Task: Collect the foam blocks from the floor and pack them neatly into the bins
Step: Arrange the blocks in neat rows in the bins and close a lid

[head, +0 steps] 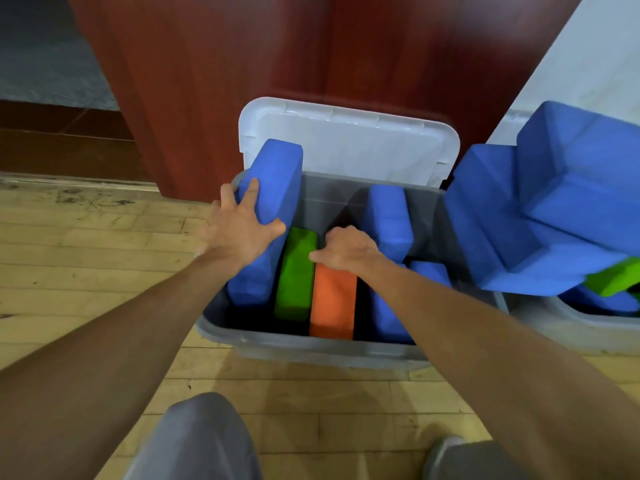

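Observation:
A grey bin (298, 348) stands on the wooden floor with foam blocks on edge inside it. My left hand (239, 226) lies with spread fingers on a tall blue block (277, 174) that leans at the bin's left side. Beside it stands a green block (296, 275), then an orange block (332, 303). My right hand (346, 249) grips the far end of the orange block with curled fingers. More blue blocks (389, 216) stand to the right inside the bin.
The bin's pale lid (349, 140) leans against a dark red wooden panel (277, 64) behind. A second bin (588, 330) at the right is heaped with blue blocks (540, 216) and a green one (613, 277). My knees show at the bottom.

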Action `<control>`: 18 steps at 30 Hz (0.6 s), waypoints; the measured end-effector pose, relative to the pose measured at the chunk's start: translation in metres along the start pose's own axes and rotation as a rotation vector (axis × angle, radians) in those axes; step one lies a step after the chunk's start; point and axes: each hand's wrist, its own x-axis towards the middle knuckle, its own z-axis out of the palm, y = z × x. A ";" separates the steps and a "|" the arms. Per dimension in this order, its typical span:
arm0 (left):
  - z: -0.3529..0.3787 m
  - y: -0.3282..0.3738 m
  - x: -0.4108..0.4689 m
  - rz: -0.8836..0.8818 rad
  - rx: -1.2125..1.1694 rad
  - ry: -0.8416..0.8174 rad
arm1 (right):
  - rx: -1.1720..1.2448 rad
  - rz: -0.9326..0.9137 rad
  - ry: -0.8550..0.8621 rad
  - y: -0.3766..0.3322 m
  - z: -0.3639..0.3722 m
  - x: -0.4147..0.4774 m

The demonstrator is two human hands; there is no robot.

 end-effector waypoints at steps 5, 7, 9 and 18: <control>0.003 -0.005 0.001 0.006 0.031 0.011 | -0.027 -0.003 -0.047 0.007 0.015 0.004; 0.005 -0.005 0.002 0.001 0.042 0.021 | -0.171 -0.043 -0.080 0.009 0.012 0.001; 0.008 -0.001 0.002 0.013 0.046 0.027 | -0.197 -0.037 -0.155 0.010 0.012 -0.006; 0.008 -0.001 0.000 0.017 0.053 0.034 | -0.040 -0.043 -0.098 0.015 0.007 -0.006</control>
